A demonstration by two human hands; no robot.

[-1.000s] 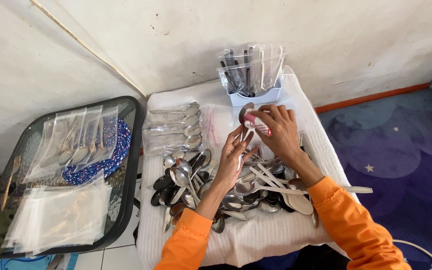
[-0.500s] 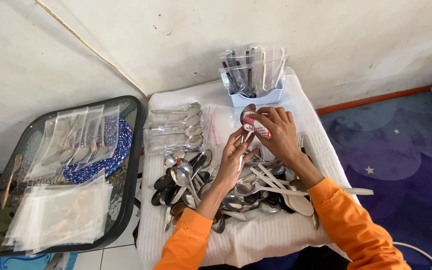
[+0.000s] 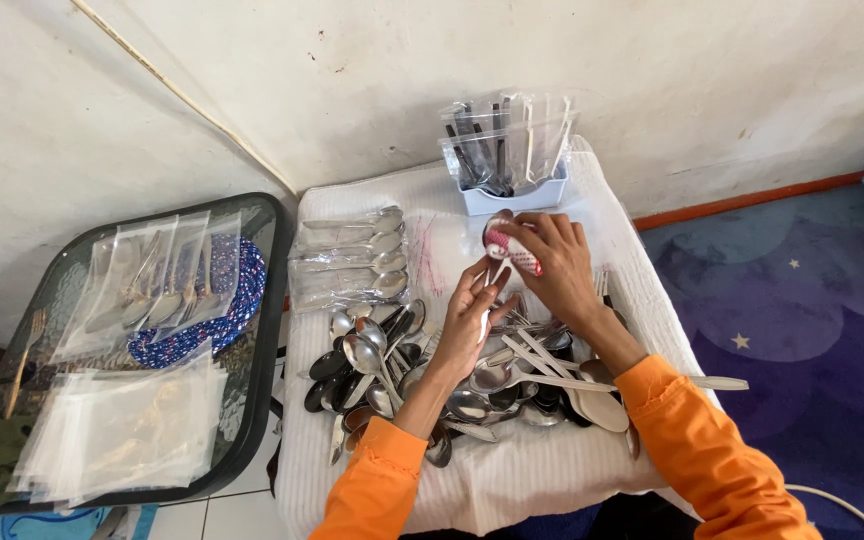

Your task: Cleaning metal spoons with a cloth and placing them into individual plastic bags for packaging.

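While a small red-and-white packet (image 3: 508, 248) is gripped in the right hand (image 3: 552, 265), the left hand (image 3: 472, 315) is pinched just beneath it, seemingly on a thin utensil handle. Loose spoons (image 3: 372, 365) are heaped on the white-clothed surface (image 3: 512, 480) near them, bagged spoons (image 3: 347, 255) laid to the left, a white holder (image 3: 512, 195) set beyond.

Both arms reach forward from the bottom edge in orange sleeves, forearms bare. The left hand (image 3: 472, 320) is raised with its palm turned toward the right, fingers loosely extended and pointing up. The right hand (image 3: 552, 265) sits just beyond it, back upward, fingers curled in a grip, fingertips close to the left hand's.
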